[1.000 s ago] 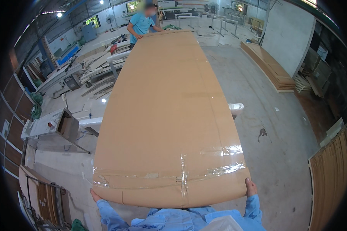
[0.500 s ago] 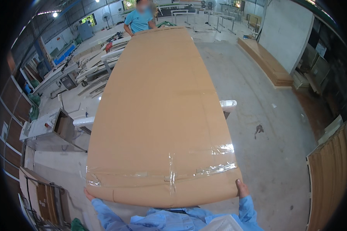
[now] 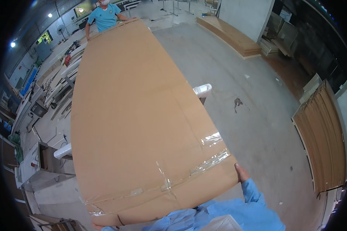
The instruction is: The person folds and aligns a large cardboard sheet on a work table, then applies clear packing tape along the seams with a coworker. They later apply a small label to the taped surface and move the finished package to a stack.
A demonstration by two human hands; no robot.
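A long, flat cardboard-wrapped package (image 3: 135, 107) stretches away from me, its near end sealed with strips of clear tape. My right hand (image 3: 241, 172) grips the near right corner, thumb at the side edge and the other fingers hidden underneath. At the near left corner, only a little of my left hand (image 3: 97, 226) shows, closed against the package's edge. Across from me, a person in a blue shirt (image 3: 104, 17) has both hands at the far end. Plastic-wrapped support bars (image 3: 202, 90) stick out from under both sides.
On the right stand stacked brown cardboard sheets (image 3: 323, 138). Farther off, a low stack of long boards (image 3: 231, 36) lies by a white partition (image 3: 246, 17). To the left are a metal table (image 3: 30, 165) and a heap of long strips (image 3: 58, 84). A dark stain (image 3: 237, 103) marks the grey floor.
My view has swung to the right and tilted, so the package now slants toward the upper left. Both my hands stay at its near corners; the left has slipped mostly out of sight.
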